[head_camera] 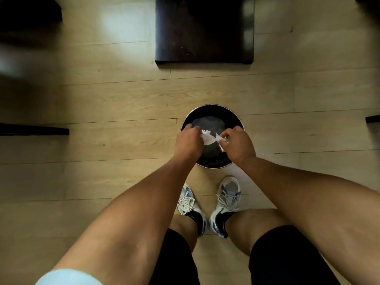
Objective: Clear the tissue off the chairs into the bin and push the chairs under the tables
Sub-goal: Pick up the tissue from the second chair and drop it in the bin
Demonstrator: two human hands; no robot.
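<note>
We are standing on the pale plank floor (123,99), looking straight down, with a dark square chair (204,29) ahead of us whose seat is showing no tissue. Other dark furniture edges are cutting into the view at the left (35,129) and right (372,119), too little of them showing to tell chair from tabletop.

Just in front of our white trainers (207,204) the round black bin (211,112) is sitting on the floor, something grey and crumpled already lying in its bottom.

We are reaching both bare arms over the bin's mouth. Our left hand (188,140) and right hand (238,142) are each curling their fingers round an end of the crumpled white tissue (208,138), so each grip is closed on it, and the tissue is hanging between them directly above the opening, not yet inside.

We are judging this to be the dropping step of the clearing. The next move is calling for both grips to loosen together so the tissue falls inside the rim, and after that the chair ahead is looking like the one to push in.
</note>
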